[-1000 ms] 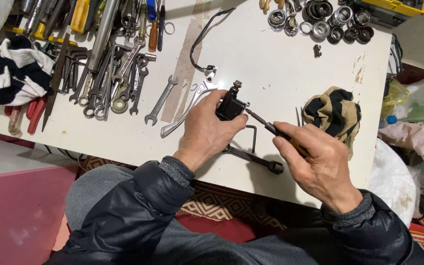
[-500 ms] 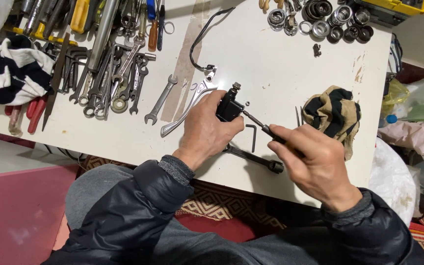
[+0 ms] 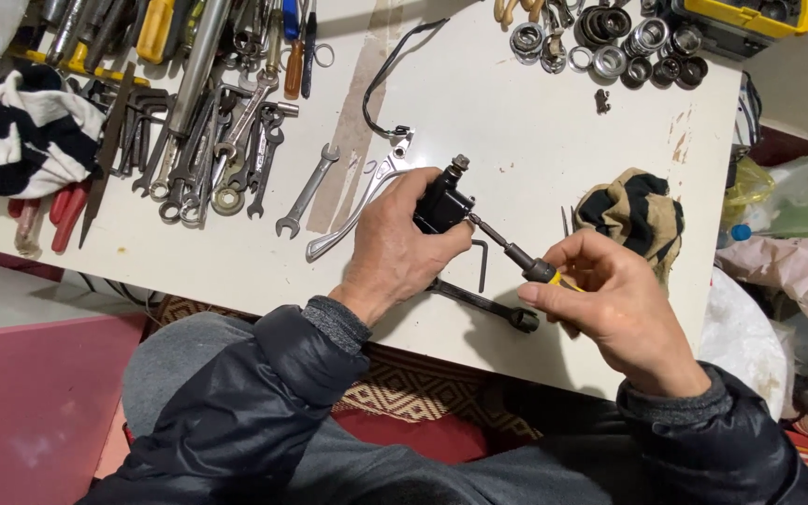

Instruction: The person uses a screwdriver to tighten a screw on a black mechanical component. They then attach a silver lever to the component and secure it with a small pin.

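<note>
The left hand (image 3: pixel 395 248) has its grip closed around a small black metal part (image 3: pixel 441 206) held just above the white worktop (image 3: pixel 516 131), and the fingers cover most of the part, so only its upper end with a bolt-like stud shows. The right hand (image 3: pixel 610 299) pinches a screwdriver (image 3: pixel 516 257) whose yellow-and-black handle is almost wholly hidden in that grip, while its tip meets the black part just right of the left grip. Beneath both grips lies a dark wrench (image 3: pixel 483 304), partly covered by the left palm, with a striped cloth (image 3: pixel 633 215) just beyond the right grip and a silver lever (image 3: pixel 357 201) half hidden behind the left fingers.
</note>
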